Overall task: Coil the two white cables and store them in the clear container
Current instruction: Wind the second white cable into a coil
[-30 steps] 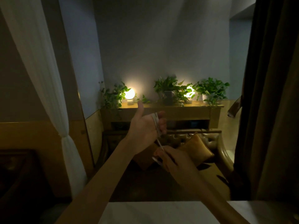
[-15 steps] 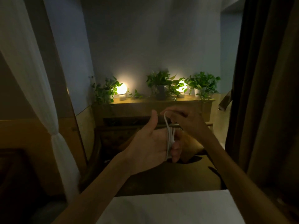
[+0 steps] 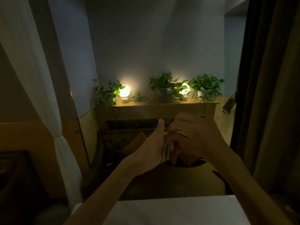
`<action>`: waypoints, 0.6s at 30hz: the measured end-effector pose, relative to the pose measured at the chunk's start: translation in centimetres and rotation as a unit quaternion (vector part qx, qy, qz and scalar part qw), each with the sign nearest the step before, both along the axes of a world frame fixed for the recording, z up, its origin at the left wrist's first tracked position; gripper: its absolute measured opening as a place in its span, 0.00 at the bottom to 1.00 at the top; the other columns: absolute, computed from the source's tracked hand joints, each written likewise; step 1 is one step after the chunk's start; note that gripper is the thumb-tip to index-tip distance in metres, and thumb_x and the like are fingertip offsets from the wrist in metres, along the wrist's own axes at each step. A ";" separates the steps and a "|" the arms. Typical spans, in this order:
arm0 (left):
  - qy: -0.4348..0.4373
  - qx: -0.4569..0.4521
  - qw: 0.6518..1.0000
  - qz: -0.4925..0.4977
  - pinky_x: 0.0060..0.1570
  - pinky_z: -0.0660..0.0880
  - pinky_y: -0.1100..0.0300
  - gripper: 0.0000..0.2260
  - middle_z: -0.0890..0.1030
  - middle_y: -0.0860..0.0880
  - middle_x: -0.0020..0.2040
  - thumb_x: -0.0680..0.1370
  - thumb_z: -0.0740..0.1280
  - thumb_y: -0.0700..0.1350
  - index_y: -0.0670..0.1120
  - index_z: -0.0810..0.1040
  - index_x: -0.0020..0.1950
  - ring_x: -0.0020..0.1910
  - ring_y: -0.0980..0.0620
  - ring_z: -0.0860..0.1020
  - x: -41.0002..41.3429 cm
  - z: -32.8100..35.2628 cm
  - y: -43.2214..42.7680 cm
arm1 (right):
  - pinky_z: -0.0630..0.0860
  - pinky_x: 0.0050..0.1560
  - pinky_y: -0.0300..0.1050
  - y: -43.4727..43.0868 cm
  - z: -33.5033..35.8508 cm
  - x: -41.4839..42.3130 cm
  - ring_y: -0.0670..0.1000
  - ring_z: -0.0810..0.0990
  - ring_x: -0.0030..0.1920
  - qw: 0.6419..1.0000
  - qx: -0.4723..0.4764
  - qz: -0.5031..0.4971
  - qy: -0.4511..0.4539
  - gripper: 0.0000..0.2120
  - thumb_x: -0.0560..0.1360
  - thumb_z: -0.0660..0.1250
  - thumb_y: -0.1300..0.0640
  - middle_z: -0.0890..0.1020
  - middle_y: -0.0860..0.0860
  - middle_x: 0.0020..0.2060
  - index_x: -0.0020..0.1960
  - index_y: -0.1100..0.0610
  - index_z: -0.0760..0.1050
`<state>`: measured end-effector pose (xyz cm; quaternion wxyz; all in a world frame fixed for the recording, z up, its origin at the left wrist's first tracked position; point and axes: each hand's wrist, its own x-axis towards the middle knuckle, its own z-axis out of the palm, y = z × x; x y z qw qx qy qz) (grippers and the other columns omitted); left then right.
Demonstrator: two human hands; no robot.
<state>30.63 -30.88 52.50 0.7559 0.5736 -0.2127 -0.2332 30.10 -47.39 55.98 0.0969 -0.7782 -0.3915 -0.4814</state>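
Tabletop (image 3: 178,211), pale and flat, runs along the bottom edge, nearest of all and well in front of the wooden shelf (image 3: 155,108). Both forearms reach out over it toward the shelf.

The left hand (image 3: 151,148) is raised just below the shelf's front edge, palm turned to the right, its thumb (image 3: 161,126) straight and pointing up. A white cable (image 3: 167,151) lies in several loops against that palm. The loops go round the left fingers, which bend loosely about them and hold the coil.

The right hand (image 3: 196,140) is also just under the shelf, to the right of the coil. It lies against the left hand and covers most of its fingers. Motion smears it. Its fingers curve down toward the coil, but whether they pinch the cable cannot be told. A small bright glint (image 3: 181,133) shows on this hand; what it is cannot be made out.

Below the shelf, beyond the hands, lies a dark seat (image 3: 178,181) with a brownish cushion (image 3: 135,142) toward its left.

On the shelf glow two round lights: the left lamp (image 3: 124,92) and the right lamp (image 3: 185,90). Leafy greens share the top: the left plant (image 3: 107,95) at one end, the middle plant (image 3: 162,84) between the lights, and the right plant (image 3: 208,85) at the other end.

Left of the shelf hangs a tied white curtain (image 3: 32,62), and right of it a dark curtain (image 3: 267,78). Behind the shelf rises a plain bluish wall (image 3: 154,38).
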 end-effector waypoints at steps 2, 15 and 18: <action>-0.028 0.000 0.999 -0.029 0.42 0.76 0.57 0.28 0.80 0.46 0.38 0.73 0.57 0.67 0.43 0.76 0.50 0.38 0.50 0.77 -0.6 0.1 0.1 | 0.77 0.38 0.41 -0.4 0.0 1.4 0.46 0.78 0.40 0.982 0.047 0.144 0.109 0.07 0.72 0.67 0.50 0.79 0.50 0.42 0.48 0.50 0.79; -0.027 -0.012 0.994 -0.106 0.38 0.73 0.58 0.13 0.75 0.46 0.38 0.82 0.55 0.50 0.44 0.72 0.47 0.36 0.51 0.73 -2.2 0.9 0.9 | 0.73 0.47 0.54 1.1 -2.5 2.5 0.57 0.78 0.43 0.735 0.301 0.296 0.531 0.05 0.68 0.72 0.48 0.84 0.49 0.38 0.40 0.49 0.84; -0.013 -0.046 0.997 -0.068 0.32 0.71 0.61 0.18 0.73 0.48 0.33 0.82 0.52 0.55 0.46 0.71 0.40 0.31 0.53 0.70 -2.2 1.4 0.8 | 0.77 0.44 0.46 2.2 -3.1 1.8 0.50 0.82 0.41 0.695 0.362 0.312 0.538 0.10 0.75 0.63 0.56 0.84 0.48 0.38 0.42 0.50 0.83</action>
